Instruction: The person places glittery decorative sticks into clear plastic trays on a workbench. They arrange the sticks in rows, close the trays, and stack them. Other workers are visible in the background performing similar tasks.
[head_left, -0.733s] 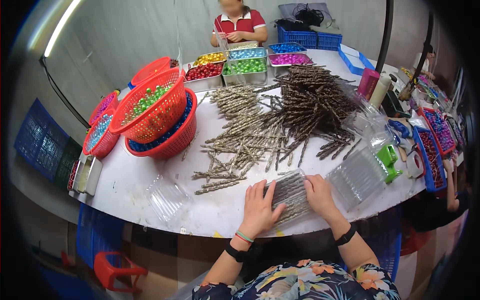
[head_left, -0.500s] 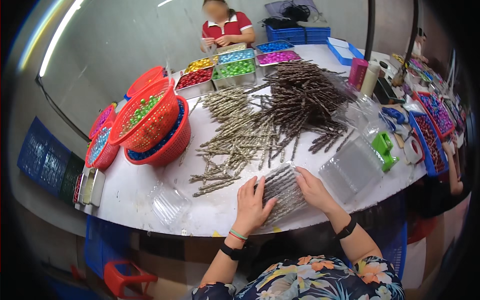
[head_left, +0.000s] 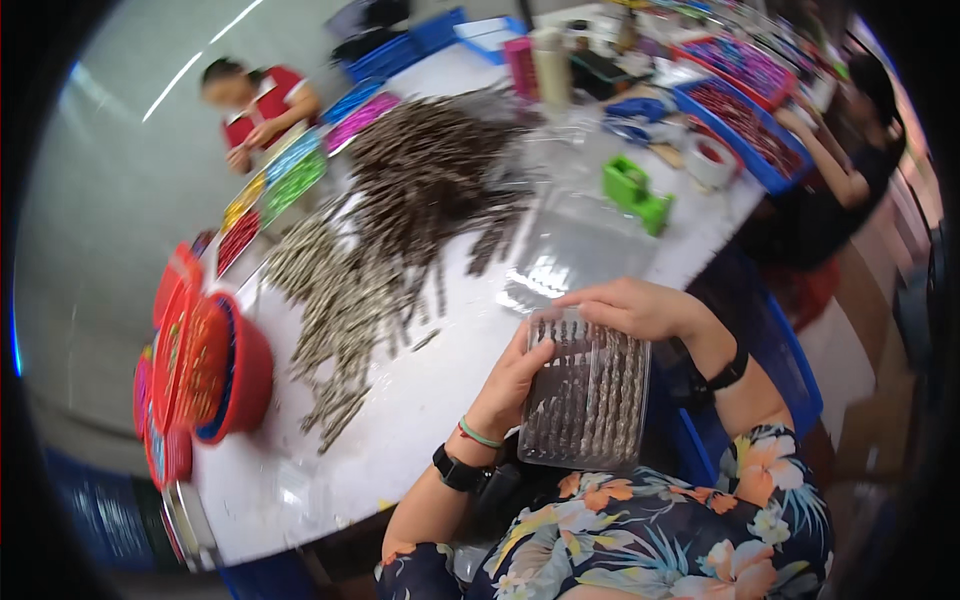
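Observation:
A clear plastic box (head_left: 585,400) holds rows of twisted sticks, dark at the left and silvery at the right. It is held tilted at the table's front edge, close to my body. My left hand (head_left: 512,380) grips the box's left side, thumb over its face. My right hand (head_left: 640,308) lies across the top edge, fingers bent over it; its thumb is hidden. Just beyond the hands lie clear plastic trays or lids (head_left: 570,250). On the table beyond are a pile of pale gold twisted sticks (head_left: 335,290) and a pile of dark brown ones (head_left: 420,170).
Red baskets (head_left: 250,370) stand at the left. Trays of coloured beads (head_left: 295,185) line the far side near a person in red (head_left: 270,110). A green tape dispenser (head_left: 632,190) and blue bin (head_left: 750,140) are at the right, near another person (head_left: 870,130).
My hands have lifted the box off the table and brought it rightward, toward my body. My right hand has shifted from its side to its top edge. The view has turned right.

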